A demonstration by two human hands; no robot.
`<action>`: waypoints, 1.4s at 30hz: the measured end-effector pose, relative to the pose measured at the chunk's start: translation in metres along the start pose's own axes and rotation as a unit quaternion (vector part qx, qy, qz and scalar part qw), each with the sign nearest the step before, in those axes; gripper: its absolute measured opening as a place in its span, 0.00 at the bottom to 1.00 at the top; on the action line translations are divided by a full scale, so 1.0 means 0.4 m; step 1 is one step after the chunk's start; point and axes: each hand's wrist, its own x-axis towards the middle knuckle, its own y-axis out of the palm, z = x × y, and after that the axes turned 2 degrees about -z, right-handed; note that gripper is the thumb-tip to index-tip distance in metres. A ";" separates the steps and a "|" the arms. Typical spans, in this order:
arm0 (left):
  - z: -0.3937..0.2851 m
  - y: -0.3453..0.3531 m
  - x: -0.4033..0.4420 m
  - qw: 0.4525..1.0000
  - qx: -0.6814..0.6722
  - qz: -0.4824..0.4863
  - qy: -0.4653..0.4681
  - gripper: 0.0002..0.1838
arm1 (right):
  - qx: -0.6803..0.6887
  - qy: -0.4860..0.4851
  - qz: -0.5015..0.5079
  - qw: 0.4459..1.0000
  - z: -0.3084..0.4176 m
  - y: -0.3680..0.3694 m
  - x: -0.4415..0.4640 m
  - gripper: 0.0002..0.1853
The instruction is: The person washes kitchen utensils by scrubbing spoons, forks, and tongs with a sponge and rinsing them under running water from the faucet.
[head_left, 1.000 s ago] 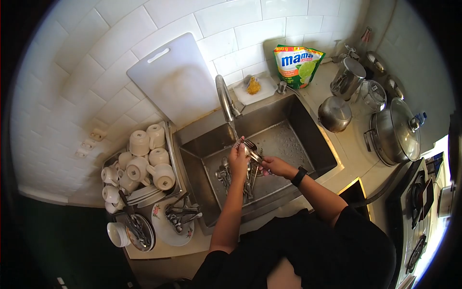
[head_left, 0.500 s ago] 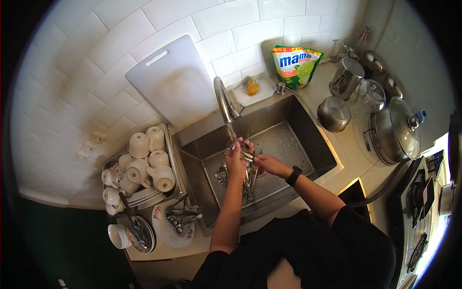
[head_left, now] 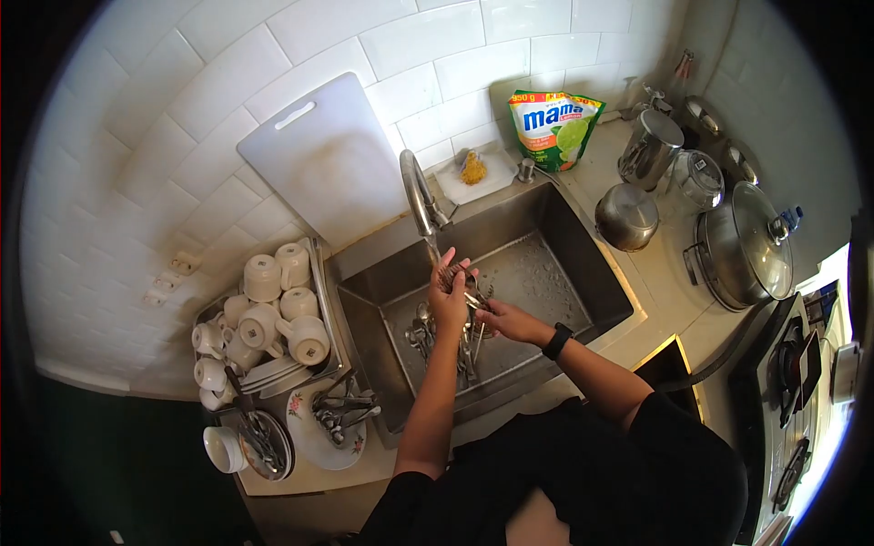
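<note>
In the head view, both hands are over the steel sink (head_left: 583,227), just below the curved faucet (head_left: 415,193). My left hand (head_left: 448,305) is closed around a few forks (head_left: 452,276), their tines showing between the thumb and fingers. My right hand (head_left: 512,321), with a black watch on the wrist, pinches the handle end of the same forks. Water appears to run from the spout onto the left hand. Beneath the hands, a heap of spoons and other cutlery (head_left: 419,335) lies on the sink floor, partly hidden by the left forearm.
To the left, a rack holds white cups (head_left: 262,278) and plates, beside a flowered dish (head_left: 305,432) of cutlery. A cutting board (head_left: 319,155) leans on the tiles. Behind the sink are a sponge (head_left: 472,168) and a soap pouch (head_left: 557,132). Pots (head_left: 628,217) and a stove (head_left: 774,409) stand right.
The forks have turned in my hands, and the left fingers have spread a little more around them. My right hand has moved slightly down and right. The view has shifted a little.
</note>
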 end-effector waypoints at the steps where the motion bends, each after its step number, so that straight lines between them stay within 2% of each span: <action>1: -0.002 0.001 0.005 1.000 0.016 0.007 -0.003 0.16 | -0.007 -0.004 -0.006 1.000 0.002 0.000 -0.002 0.19; 4: -0.018 -0.001 0.016 0.999 0.016 0.020 -0.030 0.18 | -0.065 -0.040 -0.013 0.997 -0.006 -0.010 -0.004 0.17; 7: -0.020 -0.004 0.025 0.998 0.009 0.002 -0.068 0.22 | -0.055 -0.045 -0.042 0.997 -0.011 -0.008 0.004 0.16; 10: -0.019 0.005 0.026 0.989 -0.044 -0.032 -0.140 0.23 | -0.129 -0.005 -0.055 0.990 0.034 -0.009 0.009 0.15; 11: -0.019 0.010 0.026 0.982 -0.071 -0.043 -0.169 0.23 | -0.108 -0.057 -0.076 0.990 0.027 0.001 0.024 0.15; 13: 0.025 -0.018 0.019 0.974 -0.064 0.063 -0.207 0.23 | -0.067 -0.163 -0.117 0.977 0.011 0.017 0.062 0.15; 14: 0.052 -0.037 0.013 0.966 -0.059 0.116 -0.225 0.23 | -0.041 -0.118 -0.076 0.989 0.012 0.014 0.070 0.15; 15: 0.056 -0.038 0.003 0.975 -0.055 0.102 -0.190 0.23 | -0.014 -0.072 -0.034 0.997 0.027 0.008 0.077 0.15; 16: 0.058 -0.046 0.001 0.976 -0.063 0.069 -0.195 0.22 | 0.013 -0.025 0.008 1.000 0.040 0.004 0.082 0.15; 19: 0.074 -0.096 -0.008 0.966 -0.123 -0.051 -0.221 0.20 | -0.171 -0.204 -0.169 0.949 0.070 0.019 0.097 0.14; 22: 0.072 -0.129 -0.006 0.969 -0.129 -0.092 -0.189 0.16 | -0.171 -0.123 -0.273 0.939 0.127 0.021 0.120 0.12; 23: 0.072 -0.122 -0.010 0.964 -0.113 -0.126 -0.207 0.13 | 0.005 -0.087 -0.232 0.969 0.133 0.029 0.142 0.12; 24: 0.083 -0.131 -0.015 0.968 -0.099 -0.093 -0.209 0.13 | 0.182 -0.047 -0.183 0.965 0.134 0.042 0.168 0.11; 25: 0.099 -0.145 -0.021 0.972 -0.085 -0.060 -0.212 0.13 | 0.353 -0.005 -0.129 0.927 0.136 0.054 0.189 0.11; 26: 0.113 -0.158 -0.024 0.974 -0.070 -0.025 -0.212 0.13 | 0.399 0.013 -0.106 0.911 0.139 0.062 0.206 0.11; 27: 0.113 -0.144 -0.027 0.964 -0.126 -0.037 -0.230 0.12 | 0.443 0.029 -0.082 0.892 0.146 0.067 0.222 0.11; 28: 0.127 -0.142 -0.026 0.963 -0.126 -0.037 -0.237 0.12 | 0.485 0.045 -0.059 0.872 0.153 0.069 0.236 0.11; 31: 0.166 -0.157 -0.033 0.952 -0.150 -0.043 -0.262 0.09 | 0.403 0.054 -0.024 0.913 0.175 0.053 0.238 0.12; 32: 0.174 -0.164 -0.038 0.963 -0.091 -0.044 -0.251 0.08 | 0.366 0.054 -0.004 0.929 0.181 0.044 0.235 0.12; 35: 0.188 -0.168 -0.044 0.977 0.077 -0.051 -0.193 0.05 | 0.108 -0.005 -0.021 0.994 0.114 0.016 0.270 0.13; 38: 0.218 -0.168 -0.045 0.965 0.243 -0.055 -0.086 0.07 | 0.014 -0.058 -0.048 0.997 0.107 -0.034 0.257 0.13; 39: 0.211 -0.162 -0.043 0.947 0.312 -0.049 -0.047 0.07 | 0.058 -0.024 -0.080 0.995 0.148 -0.037 0.224 0.12; 40: 0.187 -0.147 -0.042 0.924 0.380 -0.042 -0.007 0.08 | -0.026 -0.062 -0.140 0.988 0.156 -0.039 0.207 0.12; 42: 0.104 -0.100 -0.050 0.919 0.392 -0.036 -0.021 0.07 | -0.193 -0.139 -0.256 0.937 0.160 -0.050 0.184 0.13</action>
